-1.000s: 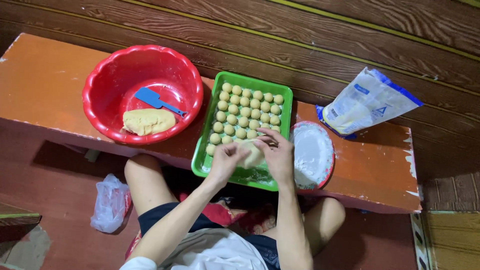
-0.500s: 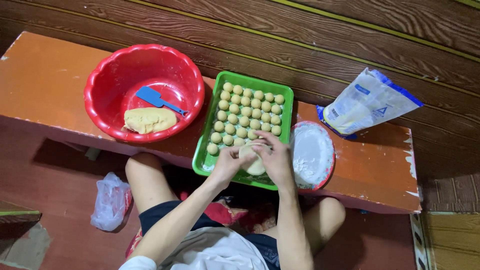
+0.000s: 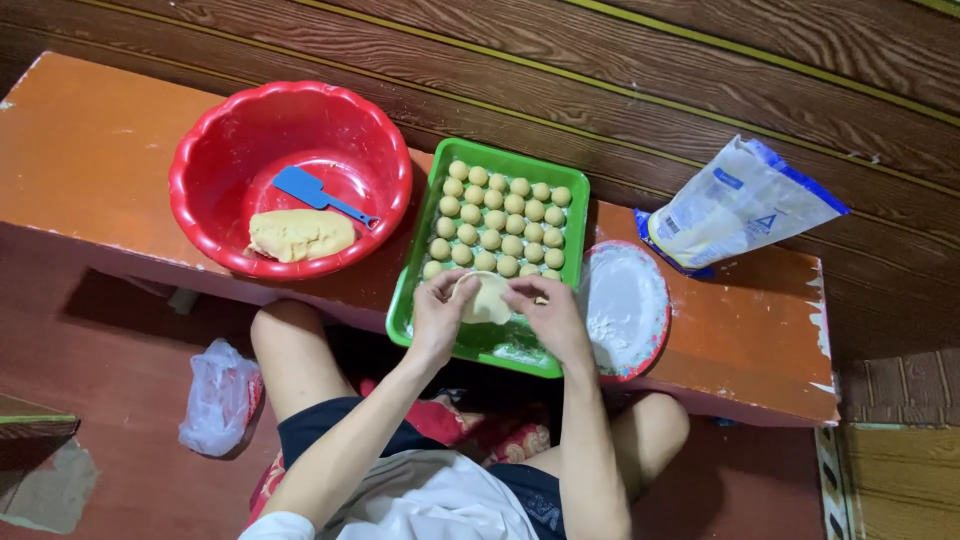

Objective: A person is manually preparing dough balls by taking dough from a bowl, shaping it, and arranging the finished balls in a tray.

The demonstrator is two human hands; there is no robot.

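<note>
Dough disc [image 3: 487, 298] sits pinched between my left hand [image 3: 437, 318] and right hand [image 3: 548, 318]; four rows of balls fill the green tray [image 3: 405, 300], dough lump [image 3: 300, 234] remains.

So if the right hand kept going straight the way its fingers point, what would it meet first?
The right hand points up and left, so it would probably first meet the flattened dough piece it already touches, then the dough balls in the green tray. Height above them is unclear.
</note>
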